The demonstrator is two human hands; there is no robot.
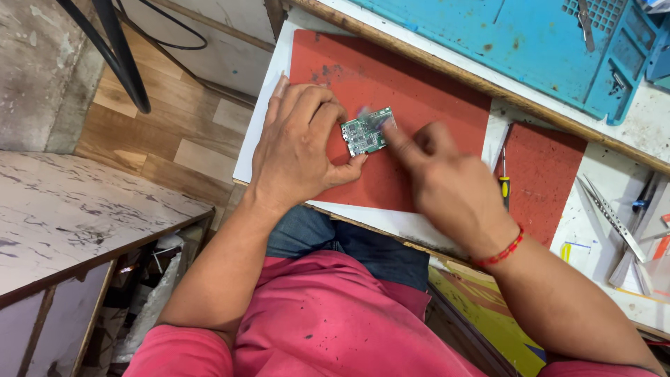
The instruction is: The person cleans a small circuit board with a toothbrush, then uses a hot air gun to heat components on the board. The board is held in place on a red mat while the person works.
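Your left hand [296,143] lies palm down on the red mat [433,105], fingers curled and close together, and pinches the small green circuit board [364,131] between thumb below and fingertips above its left edge. The board lies flat on the mat, just right of those fingertips. Your right hand [447,185] comes in from the right, wrist ringed by a red thread bracelet [501,255]; its forefinger is stretched out with the tip on the board's right end, where something blurred shows that you cannot make out. The other right fingers are folded back into the palm.

Beyond your right knuckles, a yellow-handled screwdriver [504,180] lies between the red mat and a second, smaller red mat [544,174]. Further right, well apart from both hands, metal tweezers [611,216] rest on the white bench top. Above your fingertips, past the wooden strip, lies a blue work mat [530,49] with moulded compartments.
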